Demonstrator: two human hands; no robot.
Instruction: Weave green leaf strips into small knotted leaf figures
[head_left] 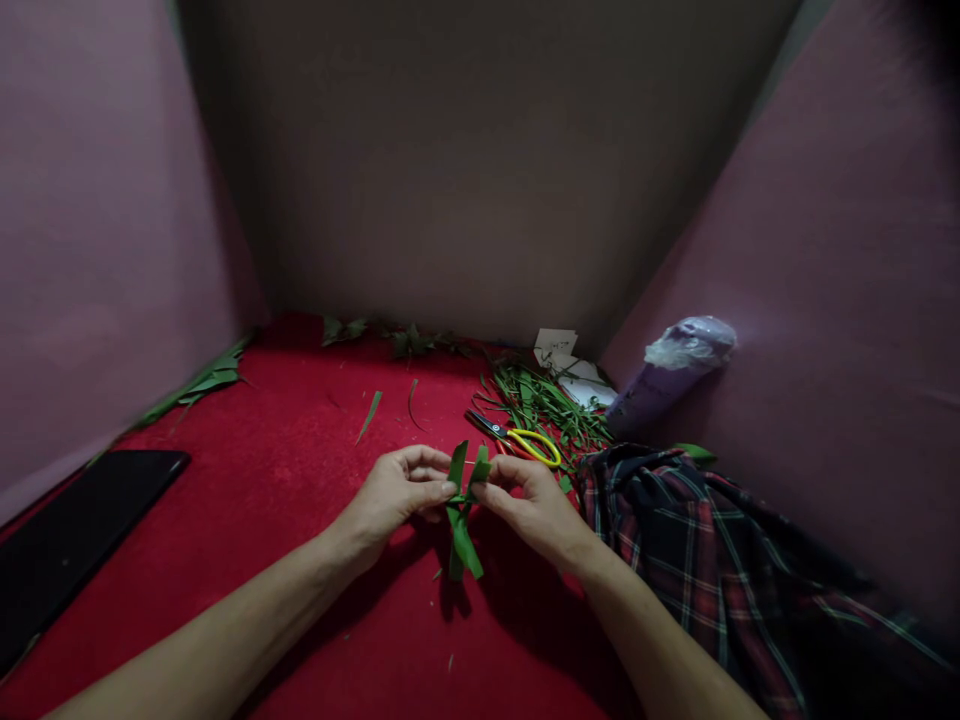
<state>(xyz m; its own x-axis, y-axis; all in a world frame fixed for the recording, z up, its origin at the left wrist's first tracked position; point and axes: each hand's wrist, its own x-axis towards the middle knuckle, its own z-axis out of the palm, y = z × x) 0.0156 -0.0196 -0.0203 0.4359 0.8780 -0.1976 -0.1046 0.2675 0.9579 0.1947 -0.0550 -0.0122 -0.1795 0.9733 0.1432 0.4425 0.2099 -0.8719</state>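
Green leaf strips point(465, 540), folded or crossed over one another, hang between my two hands above the red cloth. My left hand point(401, 488) pinches one upright strip between thumb and fingers. Closed on another strip of the same piece is my right hand point(532, 500), its thumb and forefinger pressed together. The strips' lower ends dangle below the fingers. Just beyond my right hand lie scissors point(534, 446) with yellow handles and dark blades. How the strips are joined at the middle is partly hidden by my fingertips.
A heap of cut leaf strips point(544, 400) lies behind the scissors, near white papers point(585, 380). A purple plastic-wrapped bundle point(675, 365) leans on the right wall. Plaid fabric point(690, 540) lies at right, a black flat object point(82, 540) at left. Leaves point(217, 375) line the left edge.
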